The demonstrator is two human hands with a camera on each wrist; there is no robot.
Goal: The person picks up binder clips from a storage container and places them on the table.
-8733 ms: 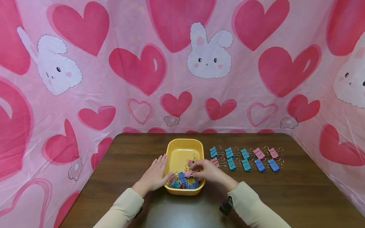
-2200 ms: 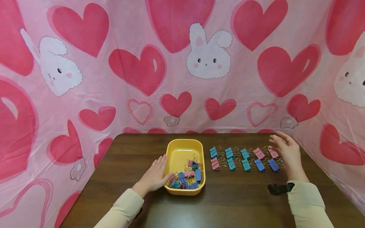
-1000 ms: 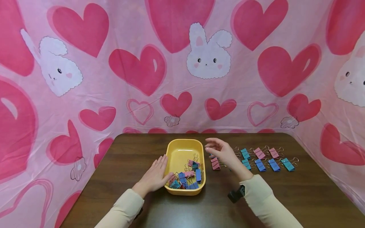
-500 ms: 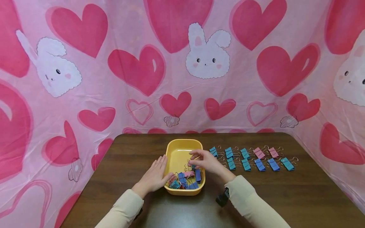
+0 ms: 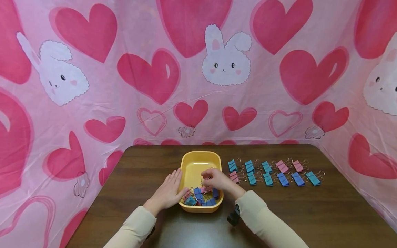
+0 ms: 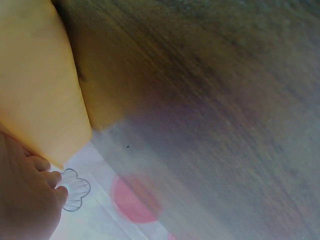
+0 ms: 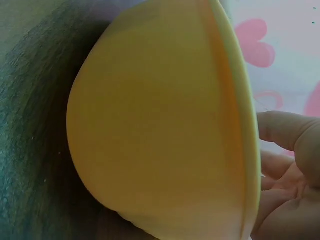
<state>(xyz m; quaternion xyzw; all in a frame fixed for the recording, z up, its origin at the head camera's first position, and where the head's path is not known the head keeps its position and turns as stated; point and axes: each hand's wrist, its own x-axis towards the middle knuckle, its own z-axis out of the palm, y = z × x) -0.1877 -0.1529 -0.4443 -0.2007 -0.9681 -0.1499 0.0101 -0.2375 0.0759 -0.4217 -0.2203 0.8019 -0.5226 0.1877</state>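
A yellow tray holds a jumble of pink, blue and teal binder clips toward its near end. My left hand lies along the tray's left rim with its fingers extended. Over the tray's right rim reaches my right hand, its bent fingertips down among the clips, hiding some of them. What those fingertips touch or pinch is hidden. In the right wrist view, the tray's wall blocks the clips, and the thumb and fingers of my right hand show beyond the rim.
Right of the tray, binder clips stand in two rows on the dark wooden table. The back row ends in a pink clip, the front row in a teal clip. A pink heart-and-bunny cloth hangs behind and along the sides.
A teal binder clip now lies at the right end of the front row. My right hand has come back from there and moved down into the tray. My left hand stays put.
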